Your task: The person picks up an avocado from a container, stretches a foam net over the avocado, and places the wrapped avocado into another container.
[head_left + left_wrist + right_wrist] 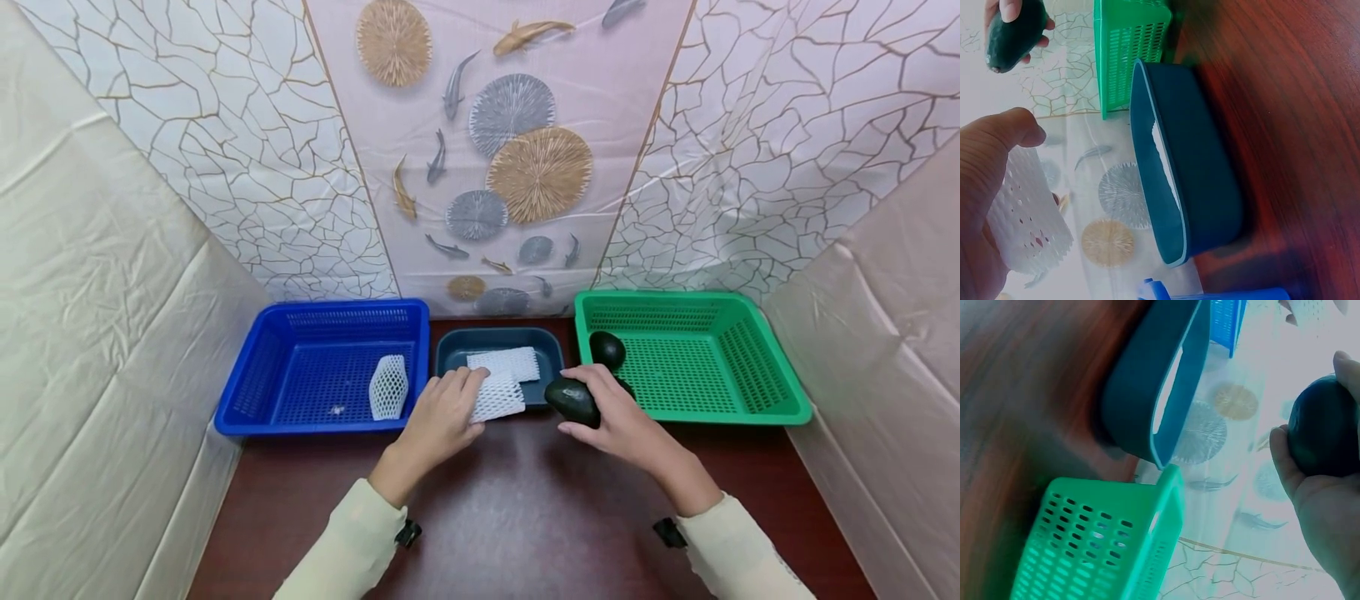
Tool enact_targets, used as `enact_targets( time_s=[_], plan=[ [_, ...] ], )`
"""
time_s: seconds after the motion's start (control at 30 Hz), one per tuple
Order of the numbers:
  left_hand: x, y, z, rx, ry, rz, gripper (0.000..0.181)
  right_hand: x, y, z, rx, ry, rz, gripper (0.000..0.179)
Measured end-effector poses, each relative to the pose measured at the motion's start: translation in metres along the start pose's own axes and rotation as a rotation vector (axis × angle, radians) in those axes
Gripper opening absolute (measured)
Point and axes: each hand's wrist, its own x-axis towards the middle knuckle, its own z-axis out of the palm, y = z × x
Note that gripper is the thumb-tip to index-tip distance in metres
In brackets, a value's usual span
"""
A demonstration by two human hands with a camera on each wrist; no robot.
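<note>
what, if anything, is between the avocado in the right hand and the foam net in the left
Nothing visible: only an open gap separates the avocado in the right hand from the foam net in the left hand.

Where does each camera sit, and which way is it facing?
Head: worn on the head, facing forward and down at the blue basket, tray and green basket; left hand and right hand show, with sleeves.
Left wrist: on that wrist, facing its foam net and the tray's side; left hand close, right hand at upper left.
Right wrist: on that wrist, facing its dark fruit; right hand close, left partly at upper right.
Shared: both wrist views show tray and green basket.
</note>
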Motion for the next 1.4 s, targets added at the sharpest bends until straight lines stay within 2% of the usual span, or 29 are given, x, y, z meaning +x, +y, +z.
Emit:
enact_targets(
  time_s=[0.13, 0.33, 0.67, 0.93, 1.17, 1.4],
  plan=[
    [0.002, 0.001, -0.001, 0.006, 0.000, 0.022, 0.073, 0.003, -0.005, -0.005, 0.002, -0.027, -0.004, 0.075],
    [0.006, 0.003, -0.001, 0.035, 0.021, 0.068, 0.073, 0.010, -0.014, -0.009, 0.009, -0.108, 0.062, 0.072],
    [0.009, 0.010, -0.001, 0.043, 0.017, 0.100, 0.075, 0.019, -0.021, -0.006, -0.035, -0.122, 0.029, 0.070],
    [0.010, 0.014, -0.001, 0.049, 0.001, 0.101, 0.076, 0.021, -0.025, -0.004, -0.046, -0.161, 0.063, 0.075],
    [0.011, 0.017, 0.000, 0.043, -0.003, 0.102, 0.074, 0.023, -0.026, -0.002, -0.009, -0.123, 0.049, 0.081],
    [0.013, 0.019, -0.001, 0.043, 0.002, 0.102, 0.070, 0.026, -0.024, 0.002, 0.040, -0.013, -0.056, 0.078]
  ],
)
